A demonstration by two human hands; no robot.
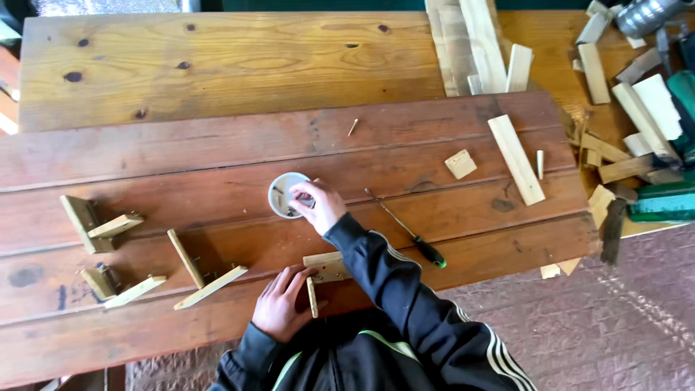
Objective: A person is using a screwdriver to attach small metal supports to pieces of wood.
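1. The right hand (pixel 318 206) is seen stretched forward over the small white round container (pixel 288 194), fingertips dipped at its near-right rim. Something small appears pinched there, but what it is cannot be told; the fingers are curled, not spread.

2. The left hand (pixel 281 303) is laid flat and pressing on the small wooden joint piece (pixel 323 269) at the near edge of the reddish-brown plank top (pixel 217 159). No closing grasp is made: the palm is down, the fingers are extended against the wood.

3. The key relation: the container lies ahead of and slightly left of the joint piece, so the right hand is crossed forward over the held work. The joint's upper strip is run left-to-right, while its short leg (pixel 312 297) is pointed back towards the body.

4. A green-handled screwdriver (pixel 409 230) is lain just right of the right forearm, its long axis slanted from far-left tip to near-right handle. The right hand is clearly the nearer one to it.

5. To the left, several finished-looking angled wooden pieces (pixel 108 228) are spread apart on the planks.

6. Loose offcuts (pixel 622 108) are heaped at the far right, and a single nail or screw (pixel 352 127) is left lying well beyond the container.
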